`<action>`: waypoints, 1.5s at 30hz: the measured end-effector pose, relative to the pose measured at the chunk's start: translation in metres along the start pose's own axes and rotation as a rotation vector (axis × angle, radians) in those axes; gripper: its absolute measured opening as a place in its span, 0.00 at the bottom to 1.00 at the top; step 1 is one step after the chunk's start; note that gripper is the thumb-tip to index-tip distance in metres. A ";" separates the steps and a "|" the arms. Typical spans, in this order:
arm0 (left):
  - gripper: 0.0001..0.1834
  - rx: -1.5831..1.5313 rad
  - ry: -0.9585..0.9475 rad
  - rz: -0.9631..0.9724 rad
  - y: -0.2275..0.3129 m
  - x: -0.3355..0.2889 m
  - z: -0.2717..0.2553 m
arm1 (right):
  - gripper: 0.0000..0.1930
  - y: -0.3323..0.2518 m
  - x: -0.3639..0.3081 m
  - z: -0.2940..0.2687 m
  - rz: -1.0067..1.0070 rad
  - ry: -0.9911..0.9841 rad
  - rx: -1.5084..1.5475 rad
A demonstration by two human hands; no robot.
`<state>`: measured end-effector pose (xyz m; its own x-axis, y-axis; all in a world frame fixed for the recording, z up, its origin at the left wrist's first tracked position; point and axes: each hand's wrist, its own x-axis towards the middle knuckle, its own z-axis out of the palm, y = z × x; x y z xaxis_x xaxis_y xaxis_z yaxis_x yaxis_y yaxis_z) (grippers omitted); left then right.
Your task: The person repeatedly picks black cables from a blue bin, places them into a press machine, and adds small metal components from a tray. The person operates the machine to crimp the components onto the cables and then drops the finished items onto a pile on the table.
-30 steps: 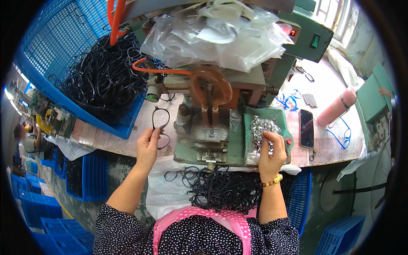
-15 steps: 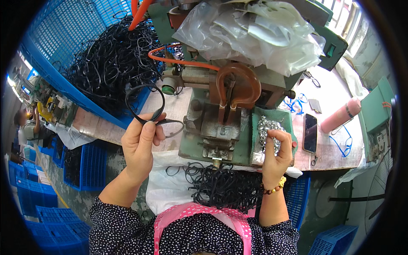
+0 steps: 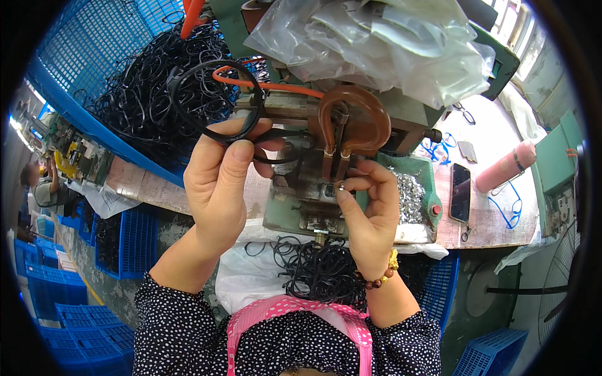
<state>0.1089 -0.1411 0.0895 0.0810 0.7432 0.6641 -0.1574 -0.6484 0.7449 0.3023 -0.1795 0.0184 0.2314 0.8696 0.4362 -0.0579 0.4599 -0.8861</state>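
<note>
My left hand (image 3: 216, 182) pinches a black glasses frame (image 3: 258, 97) between thumb and fingers. One round rim rises above the hand, while the other reaches right, toward the metal fixture (image 3: 301, 194) of a green bench machine. My right hand (image 3: 371, 216) is closed in a pinch on a small silver metal piece (image 3: 341, 186), too small to make out its shape. Its fingertips are just below the brown loop-shaped coil (image 3: 381, 128), in front of the fixture. Beside that hand, a green tray (image 3: 421, 165) holds a heap of small silver pieces (image 3: 411, 199).
A blue basket (image 3: 81, 122) piled with black frames (image 3: 141, 113) stands at left. More frames (image 3: 313, 269) lie below the machine. Plastic bags (image 3: 376, 44) cover its top. A phone (image 3: 460, 191), a pink bottle (image 3: 505, 166) and blue frames (image 3: 511, 216) lie at right.
My right hand has moved left from the tray of silver pieces to the fixture, with a small metal piece in its fingertips. My left hand has brought the glasses frame up and right.
</note>
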 end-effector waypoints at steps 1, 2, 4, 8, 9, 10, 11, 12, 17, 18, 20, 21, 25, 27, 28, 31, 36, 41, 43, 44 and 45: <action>0.15 0.005 -0.002 0.011 -0.002 0.001 -0.001 | 0.23 0.000 0.001 0.002 0.016 -0.008 0.014; 0.15 -0.003 -0.005 0.028 -0.003 0.002 -0.001 | 0.23 0.001 0.001 0.004 0.030 -0.012 0.027; 0.15 -0.016 0.013 0.022 -0.005 0.002 -0.001 | 0.25 0.000 0.003 0.006 0.055 -0.032 0.033; 0.15 -0.017 0.016 -0.007 -0.003 0.003 -0.003 | 0.27 -0.003 0.007 0.009 0.095 -0.059 0.097; 0.14 -0.025 0.026 -0.012 -0.003 0.002 -0.002 | 0.27 -0.004 0.008 0.010 0.105 -0.055 0.134; 0.14 -0.035 0.036 -0.018 -0.002 0.001 -0.002 | 0.27 -0.004 0.008 0.011 0.117 -0.047 0.150; 0.14 -0.048 0.069 -0.052 -0.002 -0.001 -0.001 | 0.28 -0.005 0.008 0.011 0.129 -0.039 0.165; 0.13 -0.030 0.050 -0.036 -0.001 -0.005 0.000 | 0.28 -0.005 0.008 0.011 0.140 -0.032 0.179; 0.12 0.123 -0.115 0.087 0.006 -0.028 0.002 | 0.26 -0.005 0.012 -0.004 0.013 -0.045 -0.032; 0.11 0.191 -0.151 0.139 0.007 -0.030 0.001 | 0.26 -0.004 0.011 -0.008 0.015 -0.040 -0.060; 0.11 0.274 -0.199 0.174 0.010 -0.034 0.001 | 0.22 -0.003 0.007 -0.013 0.057 0.007 -0.005; 0.11 0.294 -0.211 0.200 0.012 -0.035 0.001 | 0.22 -0.002 0.007 -0.016 0.057 0.020 -0.015; 0.15 0.354 -0.293 0.276 0.009 -0.038 0.014 | 0.19 0.000 0.004 -0.026 0.031 0.055 -0.047; 0.12 0.396 -0.255 0.087 0.004 -0.037 0.024 | 0.19 0.001 0.003 -0.028 0.042 0.066 -0.036; 0.11 0.405 -0.240 0.034 -0.001 -0.033 0.027 | 0.18 0.001 0.002 -0.029 0.057 0.074 -0.020; 0.10 0.312 -0.231 -0.066 -0.007 -0.025 0.032 | 0.17 0.000 0.001 -0.033 0.060 0.091 -0.016; 0.11 0.378 -0.306 0.059 -0.018 -0.018 0.033 | 0.15 0.000 0.000 -0.040 0.058 0.115 -0.015; 0.13 0.468 -0.315 0.246 -0.025 -0.023 0.029 | 0.15 0.007 -0.010 -0.056 -0.067 0.186 -0.256; 0.13 0.447 -0.325 0.238 -0.026 -0.024 0.028 | 0.15 0.012 -0.011 -0.080 -0.340 0.221 -0.721; 0.12 0.440 -0.328 0.250 -0.026 -0.024 0.027 | 0.15 0.015 -0.012 -0.094 -0.432 0.230 -0.962; 0.12 0.446 -0.326 0.251 -0.025 -0.024 0.027 | 0.16 0.020 -0.012 -0.105 -0.436 0.293 -0.990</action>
<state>0.1377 -0.1469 0.0564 0.4036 0.5157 0.7558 0.2115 -0.8563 0.4712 0.4000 -0.1995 -0.0212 0.2704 0.5330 0.8018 0.8519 0.2555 -0.4571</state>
